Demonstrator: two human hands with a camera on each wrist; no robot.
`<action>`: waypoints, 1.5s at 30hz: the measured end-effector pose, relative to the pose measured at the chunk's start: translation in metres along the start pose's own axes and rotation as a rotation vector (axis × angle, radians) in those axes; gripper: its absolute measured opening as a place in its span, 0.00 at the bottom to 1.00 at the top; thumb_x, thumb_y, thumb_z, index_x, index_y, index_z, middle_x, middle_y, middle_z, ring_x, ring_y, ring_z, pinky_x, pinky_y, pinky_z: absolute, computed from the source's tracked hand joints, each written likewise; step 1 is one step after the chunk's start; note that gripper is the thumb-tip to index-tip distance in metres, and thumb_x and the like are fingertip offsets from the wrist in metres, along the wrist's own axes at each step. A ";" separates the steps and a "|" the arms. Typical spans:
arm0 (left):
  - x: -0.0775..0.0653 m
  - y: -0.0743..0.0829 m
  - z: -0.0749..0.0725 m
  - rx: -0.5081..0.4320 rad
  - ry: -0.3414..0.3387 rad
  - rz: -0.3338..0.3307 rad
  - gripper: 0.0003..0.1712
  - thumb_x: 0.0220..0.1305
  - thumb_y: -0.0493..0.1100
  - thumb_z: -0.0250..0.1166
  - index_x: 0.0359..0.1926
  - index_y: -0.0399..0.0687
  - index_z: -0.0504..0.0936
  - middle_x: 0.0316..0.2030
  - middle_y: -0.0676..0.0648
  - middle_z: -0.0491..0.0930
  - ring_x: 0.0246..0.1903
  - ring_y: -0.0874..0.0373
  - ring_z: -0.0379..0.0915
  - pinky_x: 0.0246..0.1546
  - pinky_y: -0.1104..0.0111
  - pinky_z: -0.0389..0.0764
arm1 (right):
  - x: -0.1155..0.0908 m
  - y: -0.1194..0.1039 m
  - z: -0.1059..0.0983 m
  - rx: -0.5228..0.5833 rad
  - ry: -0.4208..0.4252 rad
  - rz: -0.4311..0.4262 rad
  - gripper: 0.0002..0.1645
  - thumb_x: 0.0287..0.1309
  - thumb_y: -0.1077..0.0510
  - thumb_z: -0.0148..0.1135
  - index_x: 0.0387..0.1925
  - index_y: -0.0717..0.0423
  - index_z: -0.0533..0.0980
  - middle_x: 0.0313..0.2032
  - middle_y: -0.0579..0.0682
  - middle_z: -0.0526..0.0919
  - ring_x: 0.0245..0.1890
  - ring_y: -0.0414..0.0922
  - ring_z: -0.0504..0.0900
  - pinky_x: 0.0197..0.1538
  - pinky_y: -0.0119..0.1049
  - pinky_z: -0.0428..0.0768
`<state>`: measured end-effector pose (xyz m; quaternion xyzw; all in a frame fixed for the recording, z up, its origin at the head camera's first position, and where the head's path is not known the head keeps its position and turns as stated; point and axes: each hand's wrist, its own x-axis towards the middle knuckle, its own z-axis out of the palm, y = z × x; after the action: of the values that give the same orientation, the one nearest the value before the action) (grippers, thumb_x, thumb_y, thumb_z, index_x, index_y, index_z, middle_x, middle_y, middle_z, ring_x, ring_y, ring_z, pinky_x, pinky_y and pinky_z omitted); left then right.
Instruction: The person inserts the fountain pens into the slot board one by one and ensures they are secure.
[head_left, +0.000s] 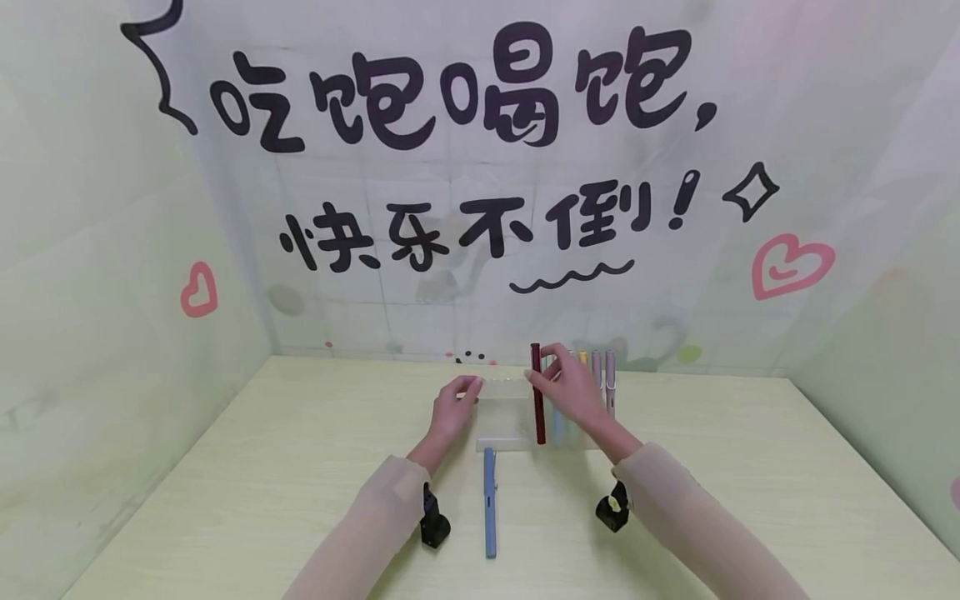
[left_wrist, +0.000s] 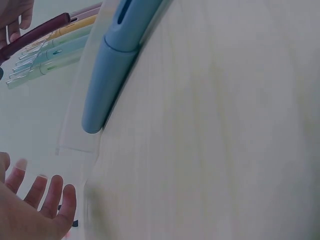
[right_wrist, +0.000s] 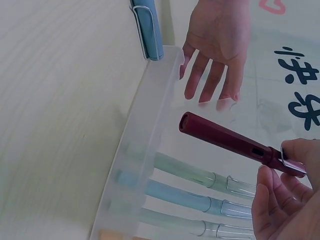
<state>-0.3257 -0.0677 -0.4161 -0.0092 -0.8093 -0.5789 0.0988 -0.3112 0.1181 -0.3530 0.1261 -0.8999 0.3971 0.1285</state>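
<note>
My right hand (head_left: 570,387) pinches a dark red pen (head_left: 538,408) near its clipped cap, holding it upright over the front of a clear plastic pen stand (head_left: 502,445). In the right wrist view the red pen (right_wrist: 225,140) slants, its free end apart from the stand's lower ledge. My left hand (head_left: 453,410) is at the stand's upper left edge; its fingers (right_wrist: 214,82) look mostly straight and spread, with the tips at the clear panel. Several pale pens, including a light blue pen (right_wrist: 185,195), lean side by side in the stand's right part, partly behind my right hand.
A capped blue pen (head_left: 490,508) lies on the pale wooden tabletop (head_left: 247,467), its clip end by the stand's front ledge. Black wrist cameras (head_left: 433,521) hang below both sleeves. A printed backdrop (head_left: 465,317) rises just behind the stand, with walls at both sides.
</note>
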 end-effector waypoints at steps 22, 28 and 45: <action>-0.001 0.000 0.000 -0.001 -0.002 0.011 0.16 0.64 0.47 0.52 0.44 0.39 0.76 0.39 0.42 0.75 0.36 0.49 0.74 0.36 0.65 0.75 | 0.004 0.005 0.005 0.005 0.078 0.016 0.24 0.52 0.49 0.60 0.47 0.58 0.67 0.27 0.48 0.77 0.23 0.43 0.75 0.22 0.33 0.72; 0.000 0.001 0.000 -0.004 -0.001 0.005 0.16 0.64 0.46 0.52 0.44 0.39 0.76 0.40 0.42 0.75 0.37 0.49 0.74 0.37 0.65 0.75 | 0.000 0.006 0.010 -0.046 0.066 0.010 0.24 0.52 0.49 0.59 0.47 0.57 0.67 0.27 0.46 0.77 0.23 0.42 0.75 0.21 0.33 0.71; 0.000 0.001 0.000 -0.002 -0.007 0.011 0.17 0.64 0.47 0.52 0.44 0.39 0.76 0.40 0.42 0.75 0.37 0.50 0.74 0.36 0.65 0.74 | -0.002 0.006 0.015 -0.128 0.085 -0.109 0.32 0.51 0.52 0.62 0.58 0.53 0.64 0.23 0.46 0.77 0.16 0.39 0.71 0.17 0.32 0.68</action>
<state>-0.3251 -0.0675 -0.4151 -0.0160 -0.8090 -0.5791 0.0992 -0.3128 0.1111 -0.3671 0.1494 -0.9091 0.3360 0.1956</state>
